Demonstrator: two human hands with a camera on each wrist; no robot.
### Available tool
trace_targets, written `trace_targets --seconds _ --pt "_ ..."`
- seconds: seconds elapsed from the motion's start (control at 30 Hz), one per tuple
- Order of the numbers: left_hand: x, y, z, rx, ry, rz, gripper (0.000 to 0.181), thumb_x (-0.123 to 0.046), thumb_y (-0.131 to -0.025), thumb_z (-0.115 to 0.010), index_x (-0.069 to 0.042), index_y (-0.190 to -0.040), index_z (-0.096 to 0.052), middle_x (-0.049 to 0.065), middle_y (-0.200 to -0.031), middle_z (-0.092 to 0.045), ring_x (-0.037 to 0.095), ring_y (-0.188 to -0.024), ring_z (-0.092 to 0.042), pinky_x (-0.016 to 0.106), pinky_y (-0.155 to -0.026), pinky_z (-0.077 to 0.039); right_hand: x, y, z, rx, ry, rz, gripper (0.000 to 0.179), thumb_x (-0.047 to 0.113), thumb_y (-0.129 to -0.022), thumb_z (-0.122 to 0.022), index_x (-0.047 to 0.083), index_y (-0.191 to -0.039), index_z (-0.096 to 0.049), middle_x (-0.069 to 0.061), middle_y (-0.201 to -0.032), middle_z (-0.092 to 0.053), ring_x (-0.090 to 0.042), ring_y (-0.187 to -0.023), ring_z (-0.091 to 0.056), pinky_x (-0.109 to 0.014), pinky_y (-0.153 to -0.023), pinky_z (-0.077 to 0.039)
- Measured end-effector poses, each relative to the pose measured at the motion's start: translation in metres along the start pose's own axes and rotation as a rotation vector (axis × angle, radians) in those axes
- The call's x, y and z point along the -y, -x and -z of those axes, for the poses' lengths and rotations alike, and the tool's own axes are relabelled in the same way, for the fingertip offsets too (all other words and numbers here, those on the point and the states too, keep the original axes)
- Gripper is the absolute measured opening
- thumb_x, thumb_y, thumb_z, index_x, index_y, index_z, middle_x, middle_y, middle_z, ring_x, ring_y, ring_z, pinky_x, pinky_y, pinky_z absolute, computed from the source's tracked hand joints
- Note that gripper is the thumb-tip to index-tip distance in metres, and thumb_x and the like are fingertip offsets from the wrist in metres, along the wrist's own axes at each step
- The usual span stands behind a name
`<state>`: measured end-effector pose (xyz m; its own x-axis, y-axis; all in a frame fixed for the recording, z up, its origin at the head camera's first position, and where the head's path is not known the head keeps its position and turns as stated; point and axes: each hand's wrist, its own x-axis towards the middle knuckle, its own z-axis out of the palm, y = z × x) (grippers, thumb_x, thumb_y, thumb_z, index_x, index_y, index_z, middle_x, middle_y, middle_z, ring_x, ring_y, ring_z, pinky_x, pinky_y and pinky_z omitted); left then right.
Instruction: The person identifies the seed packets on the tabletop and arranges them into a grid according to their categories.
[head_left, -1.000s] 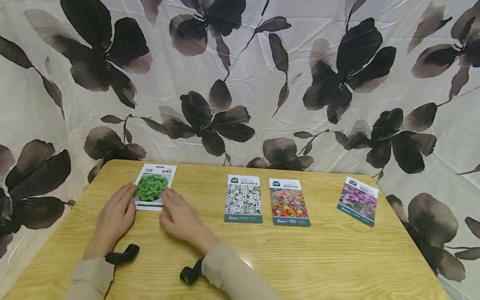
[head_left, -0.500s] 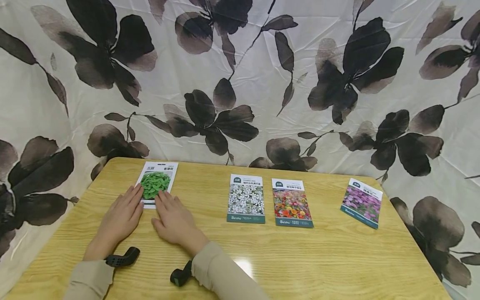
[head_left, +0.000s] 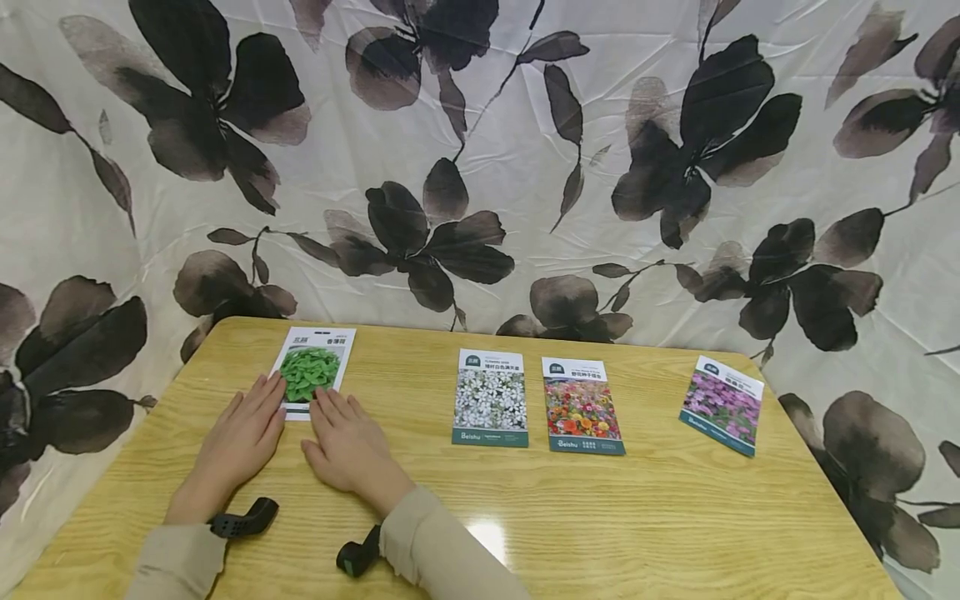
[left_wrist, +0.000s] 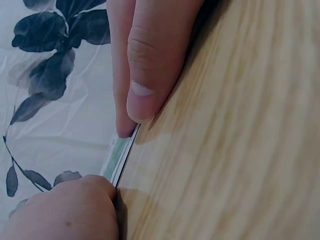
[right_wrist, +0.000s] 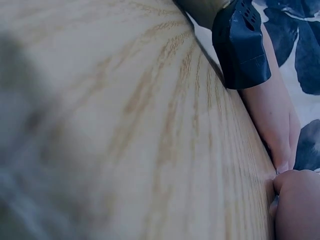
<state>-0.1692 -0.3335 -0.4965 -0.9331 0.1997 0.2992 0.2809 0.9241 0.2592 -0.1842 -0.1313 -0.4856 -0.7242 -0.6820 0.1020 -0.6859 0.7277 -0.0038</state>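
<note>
A white seed packet (head_left: 311, 375) with a picture of green leaves lies flat at the far left of the table. My left hand (head_left: 243, 437) rests its straight fingers over the lower left corner of the packet. From the other side, my right hand (head_left: 348, 442) lays its fingertips on the lower right corner, palm down. Both hands lie along the wood, and the packet's bottom strip is partly covered between them. In the left wrist view, the packet's thin edge (left_wrist: 117, 157) shows between fingers and the tabletop.
To the right lie a packet with white flowers (head_left: 490, 398), one with mixed red and orange flowers (head_left: 582, 407), and a tilted purple-flower packet (head_left: 722, 406) near the right edge. The wooden table (head_left: 637, 525) meets a floral cloth (head_left: 570, 192) behind.
My right hand has slid left and down from the packet's right edge onto its lower right corner. The left fingertips have shifted slightly right. The other packets stay put; the view shifts slightly.
</note>
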Motion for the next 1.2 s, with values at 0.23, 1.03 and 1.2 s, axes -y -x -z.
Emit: trace_targets --seconds 0.23,1.03,1.2 --pt "-0.004 0.001 -0.002 -0.021 0.036 -0.01 0.049 -0.018 -0.105 -0.045 0.011 -0.144 -0.043 0.029 -0.15 -0.038 0.042 -0.144 -0.028 0.061 -0.116 -0.018 -0.003 0.006 -0.002 -0.033 -0.038 0.01 0.059 0.045 -0.107 -0.024 0.015 -0.157 -0.029 0.0 -0.163 -0.022 -0.013 -0.15 -0.017 -0.028 -0.12 -0.015" --pt "-0.038 0.016 -0.003 -0.174 0.137 -0.091 0.042 -0.001 -0.09 -0.068 0.017 -0.126 -0.058 0.036 -0.135 -0.05 0.056 -0.123 -0.046 0.068 -0.102 -0.033 -0.01 0.031 -0.004 -0.36 -0.195 0.076 0.034 0.02 -0.1 -0.051 0.008 -0.127 -0.068 -0.008 -0.139 -0.057 -0.021 -0.135 -0.048 -0.035 -0.112 -0.036" --pt "-0.043 0.02 -0.004 -0.181 0.114 -0.111 0.041 0.0 -0.089 -0.068 0.018 -0.124 -0.059 0.037 -0.132 -0.051 0.056 -0.122 -0.047 0.069 -0.097 -0.037 -0.012 0.039 -0.004 -0.37 -0.229 0.081 0.033 0.019 -0.099 -0.052 0.007 -0.124 -0.07 -0.008 -0.137 -0.059 -0.021 -0.134 -0.049 -0.035 -0.112 -0.037"
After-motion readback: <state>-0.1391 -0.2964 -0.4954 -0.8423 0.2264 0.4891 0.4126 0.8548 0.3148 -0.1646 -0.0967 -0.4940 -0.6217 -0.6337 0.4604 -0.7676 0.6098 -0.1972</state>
